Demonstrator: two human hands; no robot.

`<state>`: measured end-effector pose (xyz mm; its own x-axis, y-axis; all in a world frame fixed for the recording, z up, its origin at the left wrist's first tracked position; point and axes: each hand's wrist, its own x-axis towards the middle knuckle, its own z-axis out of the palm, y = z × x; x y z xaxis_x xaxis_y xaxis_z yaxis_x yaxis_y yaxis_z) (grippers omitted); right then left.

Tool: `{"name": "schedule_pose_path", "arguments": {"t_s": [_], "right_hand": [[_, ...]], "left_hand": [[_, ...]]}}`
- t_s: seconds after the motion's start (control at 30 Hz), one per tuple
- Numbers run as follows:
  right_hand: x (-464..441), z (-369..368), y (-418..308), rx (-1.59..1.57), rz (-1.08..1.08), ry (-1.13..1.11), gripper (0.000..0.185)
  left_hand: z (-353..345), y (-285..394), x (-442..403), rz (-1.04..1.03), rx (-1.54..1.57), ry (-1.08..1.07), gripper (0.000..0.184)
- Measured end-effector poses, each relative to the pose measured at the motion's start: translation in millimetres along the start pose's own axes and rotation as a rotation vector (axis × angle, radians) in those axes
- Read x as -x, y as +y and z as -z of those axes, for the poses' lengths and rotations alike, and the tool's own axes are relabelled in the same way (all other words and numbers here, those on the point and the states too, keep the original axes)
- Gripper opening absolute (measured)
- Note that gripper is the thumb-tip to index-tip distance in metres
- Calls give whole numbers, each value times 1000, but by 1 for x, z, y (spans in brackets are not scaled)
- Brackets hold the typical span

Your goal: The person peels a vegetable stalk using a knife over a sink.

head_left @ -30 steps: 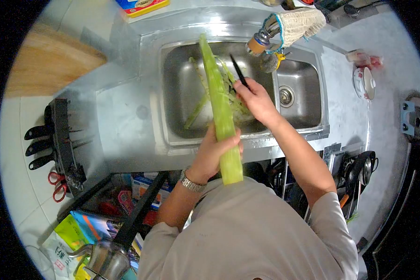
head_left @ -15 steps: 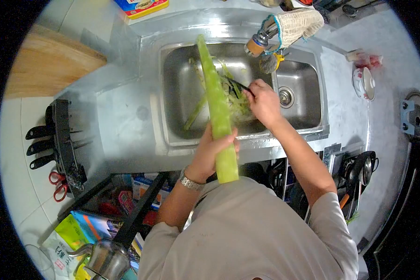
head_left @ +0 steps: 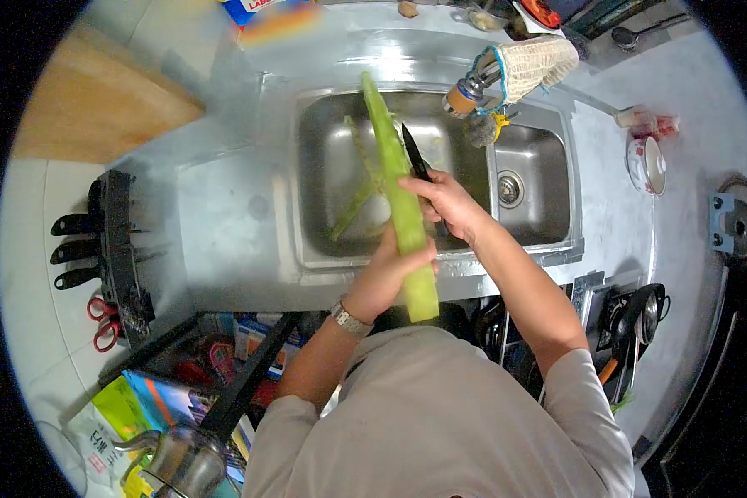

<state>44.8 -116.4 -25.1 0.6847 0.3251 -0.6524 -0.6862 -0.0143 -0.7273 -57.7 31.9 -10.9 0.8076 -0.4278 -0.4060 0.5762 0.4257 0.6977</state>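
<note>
A long, pale green celtuce stem (head_left: 407, 217) slants over the sink, its narrow tip pointing away and its wide cut end near my shirt. My left hand (head_left: 388, 272) is wrapped around its lower part. In my right hand (head_left: 450, 202) is a small black knife (head_left: 414, 152), its blade pointing away along the stem's right side. The thumb of that hand appears to touch the stem. Under the stem, green peelings (head_left: 354, 207) lie in the large basin of the metal sink (head_left: 300, 187).
Over the sink's divider hang a faucet (head_left: 461, 98), a mesh cloth (head_left: 539, 65) and a scrubber (head_left: 480, 130). Left are a knife rack (head_left: 121, 249), red scissors (head_left: 104, 324) and a wooden board (head_left: 100, 104). A bowl (head_left: 646, 166) stands right. An open drawer (head_left: 199, 344) lies below.
My right hand has moved left and down, against the stem, and the knife now points away instead of across it. Fewer peelings show beside the stem. The view has shifted slightly.
</note>
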Motion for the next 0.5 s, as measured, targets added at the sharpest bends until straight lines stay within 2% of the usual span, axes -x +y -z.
{"name": "schedule_pose_path", "arguments": {"t_s": [0.13,0.2,0.23,0.3,0.43,0.5], "right_hand": [[0,0,6,-53,-18,-16,34],[1,-1,6,-141,-12,-91,34],[4,-3,7,-140,-14,-91,34],[8,-6,6,-207,-24,-63,31],[3,4,18,-275,-24,-63,30],[2,9,19,-275,-4,-119,30]], "left_hand": [[1,-10,-3,-36,-51,34,53],[-1,-12,-7,-15,148,82,48],[1,-16,-11,-15,150,83,48],[4,-21,-23,-124,210,205,43],[12,-10,-36,-154,164,145,43],[11,-6,-39,-70,223,113,47]]}}
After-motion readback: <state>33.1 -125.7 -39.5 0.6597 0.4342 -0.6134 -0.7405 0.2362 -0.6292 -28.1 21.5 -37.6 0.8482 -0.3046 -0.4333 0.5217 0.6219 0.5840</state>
